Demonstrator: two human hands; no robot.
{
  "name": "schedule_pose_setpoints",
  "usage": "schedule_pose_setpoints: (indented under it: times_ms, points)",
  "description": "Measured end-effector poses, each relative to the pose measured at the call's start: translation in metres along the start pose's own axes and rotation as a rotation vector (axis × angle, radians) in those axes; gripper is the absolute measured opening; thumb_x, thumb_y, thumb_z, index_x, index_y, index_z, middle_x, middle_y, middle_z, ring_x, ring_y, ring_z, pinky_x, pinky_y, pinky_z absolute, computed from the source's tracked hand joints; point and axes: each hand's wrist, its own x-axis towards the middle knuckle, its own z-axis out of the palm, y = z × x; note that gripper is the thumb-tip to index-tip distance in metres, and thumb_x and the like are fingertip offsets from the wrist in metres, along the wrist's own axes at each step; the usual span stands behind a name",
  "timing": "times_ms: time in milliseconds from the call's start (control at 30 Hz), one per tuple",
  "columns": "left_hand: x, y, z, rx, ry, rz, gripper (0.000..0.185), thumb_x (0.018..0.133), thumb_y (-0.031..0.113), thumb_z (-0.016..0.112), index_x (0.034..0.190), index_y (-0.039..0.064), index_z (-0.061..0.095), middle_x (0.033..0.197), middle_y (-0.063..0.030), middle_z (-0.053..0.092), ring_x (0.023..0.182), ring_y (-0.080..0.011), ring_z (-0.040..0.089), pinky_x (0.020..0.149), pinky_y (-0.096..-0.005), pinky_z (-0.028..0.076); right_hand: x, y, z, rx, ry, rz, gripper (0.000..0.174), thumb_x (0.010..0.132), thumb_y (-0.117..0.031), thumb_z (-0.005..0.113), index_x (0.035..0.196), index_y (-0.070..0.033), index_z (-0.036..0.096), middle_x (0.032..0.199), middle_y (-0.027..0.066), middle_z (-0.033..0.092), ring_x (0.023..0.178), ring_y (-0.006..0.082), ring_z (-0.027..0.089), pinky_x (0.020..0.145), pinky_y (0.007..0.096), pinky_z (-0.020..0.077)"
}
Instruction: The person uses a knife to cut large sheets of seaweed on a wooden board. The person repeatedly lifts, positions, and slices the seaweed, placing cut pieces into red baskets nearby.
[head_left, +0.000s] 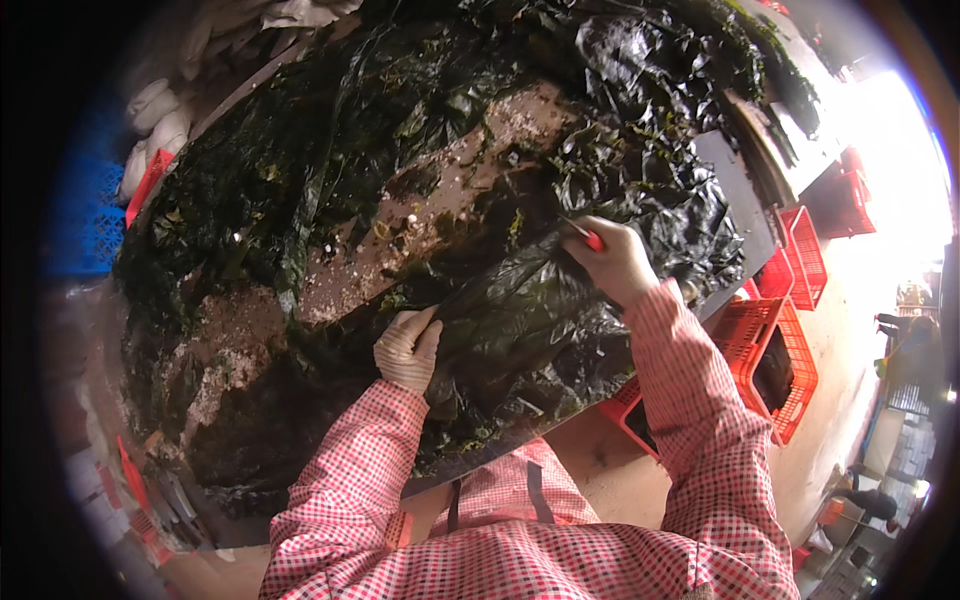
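Wet, dark green seaweed (517, 307) lies spread in broad sheets over a large work table (360, 281). My left hand (409, 349), in a pale glove, pinches the edge of a seaweed sheet between thumb and fingers. My right hand (611, 259), gloved too, is closed around a small knife with a red handle (593, 241); its short blade points up and left over the sheet. Between both hands the sheet is stretched. More seaweed (247, 195) covers the far and left parts of the table.
Whitish grains and scraps are scattered on the bare strip of tabletop. Red plastic crates (757, 360) stand on the floor at the right, some with dark contents. A blue crate (90, 217) and white sacks (157, 127) are at the left. Distant people (866, 502) are at the far right.
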Motion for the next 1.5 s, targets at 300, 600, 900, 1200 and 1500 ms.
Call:
schedule_pose_setpoints:
  times_ms: [300, 600, 900, 1200, 1500]
  points:
    - [0.002, 0.007, -0.002, 0.192, -0.053, 0.123, 0.023, 0.091, 0.026, 0.072, 0.112, 0.016, 0.074, 0.077, -0.0089, 0.069, 0.059, -0.0297, 0.063, 0.054, -0.0386, 0.05, 0.095, -0.055, 0.077, -0.138, -1.207, 0.234, 0.027, 0.088, -0.03, 0.076, 0.106, -0.011, 0.07, 0.07, 0.007, 0.064, 0.06, 0.0168, 0.06, 0.055, 0.034, 0.0488]
    - [0.002, 0.061, -0.005, 0.375, -0.592, 0.075, 0.029, 0.088, 0.021, 0.069, 0.116, 0.015, 0.07, 0.12, -0.0068, 0.064, 0.109, -0.0294, 0.061, 0.095, -0.0462, 0.048, 0.097, -0.025, 0.107, -0.049, -1.38, 0.296, 0.027, 0.085, -0.018, 0.077, 0.107, -0.007, 0.068, 0.076, 0.0017, 0.064, 0.064, 0.0136, 0.062, 0.056, 0.0308, 0.051]
    - [-0.031, 0.049, 0.075, 0.492, -0.988, 0.497, 0.082, 0.096, 0.059, 0.049, 0.161, 0.016, 0.023, 0.17, -0.0076, 0.014, 0.156, -0.0307, 0.015, 0.127, -0.0497, 0.01, 0.142, -0.054, 0.106, -0.318, -1.068, -0.031, 0.028, 0.085, -0.021, 0.076, 0.108, -0.007, 0.071, 0.086, 0.0074, 0.07, 0.078, 0.0215, 0.066, 0.073, 0.0362, 0.0555]
    - [-0.042, 0.033, 0.088, 0.284, -0.843, 0.483, 0.081, 0.095, 0.058, 0.054, 0.158, 0.015, 0.03, 0.169, -0.0101, 0.018, 0.156, -0.0303, 0.014, 0.127, -0.05, 0.008, 0.116, -0.042, 0.068, -0.403, -0.854, 0.038, 0.044, 0.08, -0.034, 0.083, 0.107, -0.002, 0.071, 0.092, 0.0172, 0.073, 0.085, 0.0265, 0.069, 0.08, 0.04, 0.0539]
    - [-0.037, 0.043, 0.082, 0.388, -0.9, 0.486, 0.083, 0.092, 0.058, 0.058, 0.158, 0.015, 0.032, 0.169, -0.0101, 0.018, 0.157, -0.0306, 0.012, 0.127, -0.05, 0.004, 0.095, -0.04, 0.097, -0.777, -0.282, -0.223, 0.013, 0.089, -0.022, 0.068, 0.095, -0.011, 0.066, 0.087, 0.0141, 0.07, 0.083, 0.0361, 0.069, 0.075, 0.0435, 0.0568]
